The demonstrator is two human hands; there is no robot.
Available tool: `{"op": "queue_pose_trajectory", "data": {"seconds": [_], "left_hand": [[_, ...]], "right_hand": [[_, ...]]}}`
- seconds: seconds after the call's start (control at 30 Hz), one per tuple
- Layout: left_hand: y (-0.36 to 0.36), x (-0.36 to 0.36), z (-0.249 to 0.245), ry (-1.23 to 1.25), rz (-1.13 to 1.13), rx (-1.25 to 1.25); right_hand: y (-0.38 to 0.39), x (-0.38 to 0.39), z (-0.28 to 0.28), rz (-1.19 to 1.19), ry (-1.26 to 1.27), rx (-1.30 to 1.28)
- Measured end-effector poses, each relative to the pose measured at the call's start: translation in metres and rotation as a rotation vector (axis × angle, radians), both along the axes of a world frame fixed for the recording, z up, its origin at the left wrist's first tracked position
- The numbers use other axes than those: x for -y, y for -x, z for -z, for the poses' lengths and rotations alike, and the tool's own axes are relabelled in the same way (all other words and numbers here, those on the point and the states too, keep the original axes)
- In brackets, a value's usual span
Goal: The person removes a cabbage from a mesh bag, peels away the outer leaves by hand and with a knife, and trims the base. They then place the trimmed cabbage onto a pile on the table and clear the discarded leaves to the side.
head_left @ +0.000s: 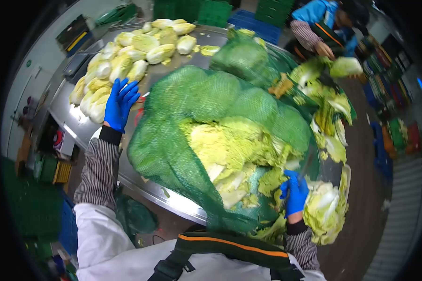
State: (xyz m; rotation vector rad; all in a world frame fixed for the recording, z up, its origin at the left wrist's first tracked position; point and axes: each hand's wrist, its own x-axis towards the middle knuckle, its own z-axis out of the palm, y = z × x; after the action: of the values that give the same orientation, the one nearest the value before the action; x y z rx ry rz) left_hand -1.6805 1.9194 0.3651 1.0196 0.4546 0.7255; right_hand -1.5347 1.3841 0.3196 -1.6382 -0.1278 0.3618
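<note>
My left hand point(120, 104), in a blue glove, is held up with fingers apart and nothing in it, beside the pile of trimmed napa cabbages point(132, 54). My right hand point(295, 193), also gloved in blue, is closed around a knife point(308, 161) whose thin, blurred blade points up and away. In front of me a green mesh bag point(187, 93) full of cabbages lies open. Loose yellow-green leaves point(220, 145) show in its opening. Just right of my right hand sits a leafy napa cabbage point(324, 210).
The metal table point(173, 199) carries everything. A second mesh bag point(241, 58) stands behind. At the far right a co-worker point(314, 28) handles a cabbage point(346, 67) above piled leaves point(333, 112). Green crates point(214, 12) and a blue crate point(253, 25) stand beyond the table.
</note>
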Motion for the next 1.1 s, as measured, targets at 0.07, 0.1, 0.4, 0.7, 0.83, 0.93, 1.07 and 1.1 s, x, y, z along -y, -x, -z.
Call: {"op": "queue_pose_trajectory", "data": {"seconds": [0.07, 0.1, 0.4, 0.7, 0.83, 0.93, 1.07, 1.1], "left_hand": [[-0.029, 0.093, -0.046, -0.252, 0.271, -0.040], [-0.037, 0.134, -0.055, -0.337, 0.410, -0.078], [-0.169, 0.338, 0.028, -1.288, 0.883, -0.505], [-0.297, 0.317, 0.105, -1.618, 0.184, -0.413], [-0.351, 0.273, 0.123, -2.091, 0.406, -0.163], [-0.343, 0.365, 0.093, -1.742, 0.507, -0.230], [-0.305, 0.511, 0.068, -1.519, 0.721, -0.176], [-0.296, 0.542, 0.066, -1.481, 0.792, -0.158]], "right_hand": [[0.010, -0.002, 0.018, 0.025, -0.019, -0.041], [0.012, -0.002, 0.029, 0.045, -0.018, -0.061], [-0.069, 0.082, 0.123, 0.269, 0.002, -0.270], [-0.132, 0.164, 0.142, 0.049, 0.332, 0.495], [-0.128, 0.158, 0.092, -0.081, 0.405, 0.537], [-0.103, 0.161, 0.048, -0.012, 0.367, 0.475], [-0.045, 0.219, 0.039, 0.095, 0.409, 0.541], [-0.033, 0.235, 0.040, 0.125, 0.420, 0.517]]}}
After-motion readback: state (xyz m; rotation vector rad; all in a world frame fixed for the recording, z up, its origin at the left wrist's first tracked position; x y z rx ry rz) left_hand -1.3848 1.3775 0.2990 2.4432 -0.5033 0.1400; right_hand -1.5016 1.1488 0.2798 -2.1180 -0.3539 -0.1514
